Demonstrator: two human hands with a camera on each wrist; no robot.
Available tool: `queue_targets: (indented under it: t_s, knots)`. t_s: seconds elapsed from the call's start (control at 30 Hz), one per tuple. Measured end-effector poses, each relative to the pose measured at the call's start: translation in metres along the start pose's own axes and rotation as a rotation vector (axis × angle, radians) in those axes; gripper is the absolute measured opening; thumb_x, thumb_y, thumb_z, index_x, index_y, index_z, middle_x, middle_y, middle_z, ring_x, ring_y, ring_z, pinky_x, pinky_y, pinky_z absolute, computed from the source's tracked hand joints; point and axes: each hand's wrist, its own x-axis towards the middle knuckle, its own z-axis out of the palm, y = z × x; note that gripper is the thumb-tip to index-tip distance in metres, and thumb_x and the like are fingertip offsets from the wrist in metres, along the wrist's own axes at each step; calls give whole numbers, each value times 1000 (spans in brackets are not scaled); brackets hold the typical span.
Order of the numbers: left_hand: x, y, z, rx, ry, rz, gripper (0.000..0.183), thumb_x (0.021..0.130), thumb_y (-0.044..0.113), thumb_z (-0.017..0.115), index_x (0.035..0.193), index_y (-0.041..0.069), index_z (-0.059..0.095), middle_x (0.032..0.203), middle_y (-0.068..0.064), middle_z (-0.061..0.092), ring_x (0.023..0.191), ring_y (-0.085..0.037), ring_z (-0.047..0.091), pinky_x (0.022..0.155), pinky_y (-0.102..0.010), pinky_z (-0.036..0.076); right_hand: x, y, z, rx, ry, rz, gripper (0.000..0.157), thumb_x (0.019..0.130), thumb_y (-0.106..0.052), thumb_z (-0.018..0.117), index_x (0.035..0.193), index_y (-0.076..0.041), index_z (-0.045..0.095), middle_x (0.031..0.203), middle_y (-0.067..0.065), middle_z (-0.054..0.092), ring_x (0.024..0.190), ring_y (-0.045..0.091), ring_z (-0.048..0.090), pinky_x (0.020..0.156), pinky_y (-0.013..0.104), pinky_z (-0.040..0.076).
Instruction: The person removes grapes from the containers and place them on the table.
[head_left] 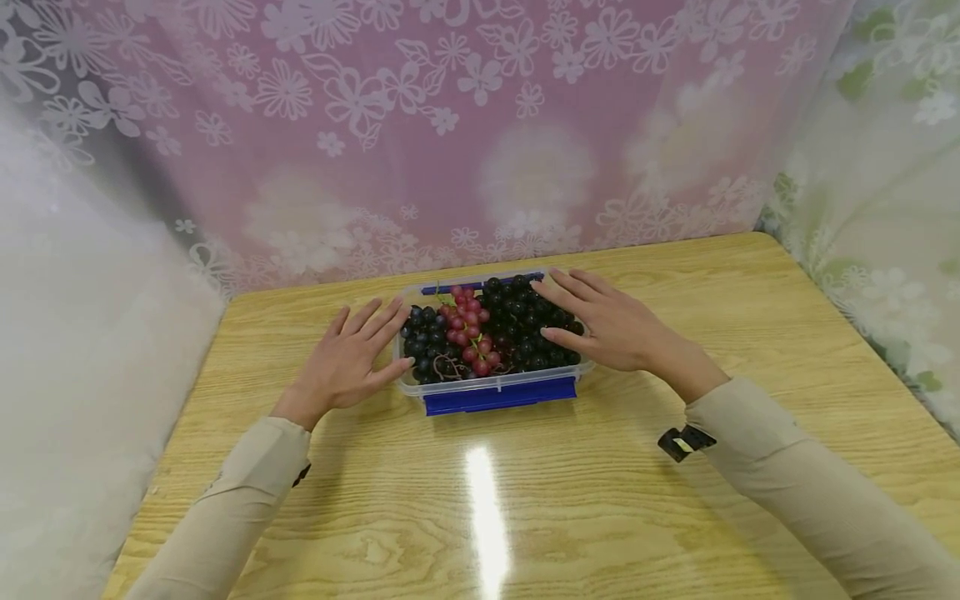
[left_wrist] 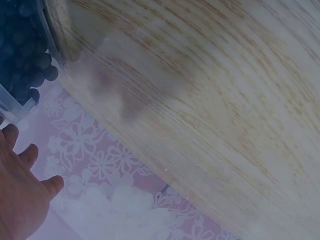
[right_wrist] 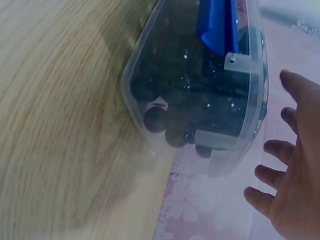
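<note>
Container (head_left: pixel 459 387): clear plastic, smooth
Latch (head_left: pixel 500 397): plastic, glossy
Grapes (head_left: pixel 467 321): smooth, dark ones shiny
Bench (head_left: pixel 375 500): wood-grain, glossy
Curtain (head_left: pixel 442 175): printed cloth
Sleeves (head_left: pixel 795 475): matt cloth

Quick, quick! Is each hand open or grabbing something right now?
Left hand: open, fingers spread at the left end of the box, holding nothing.
Right hand: open, fingers spread at the right end, holding nothing.

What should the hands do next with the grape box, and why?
Perhaps the left hand and right hand should gently grip opposite ends of the clear box. They are spread out at its two ends, neither is gripping it, and the grapes already sit inside.
</note>
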Motion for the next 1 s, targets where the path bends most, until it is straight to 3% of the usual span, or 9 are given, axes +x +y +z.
queue_targets:
  t_s: [0.4,0.6,0.73,1.0]
  knots:
    - [2,1,-1,-20,-9,-2,74,96,64,32,155,23,15,159,3,13,144,-25,13,112,-55,7,10,-12,-1,14,-14,1,70,97,-59,39,155,-28,15,159,8,13,144,30,10,109,53,23]
    - [1,-1,0,-33,-13,-7,74,96,64,32,155,23,16,159,4,12,144,-23,12,113,-54,6,16,-21,-1,37,-34,54,70,97,-56,43,154,-24,21,158,12,12,141,39,15,96,58,39]
    - [-1,-2,0,-40,-16,-8,74,96,64,33,155,24,16,159,4,12,144,-24,13,113,-53,4,20,-27,0,44,-53,73,69,97,-53,46,154,-21,24,158,13,13,138,45,18,89,59,44]
    - [0,-2,1,-35,-14,-3,74,96,64,33,155,24,15,159,4,12,144,-24,14,112,-54,8,23,-33,0,39,-55,91,69,97,-49,50,153,-17,26,157,16,16,138,44,22,80,54,50]
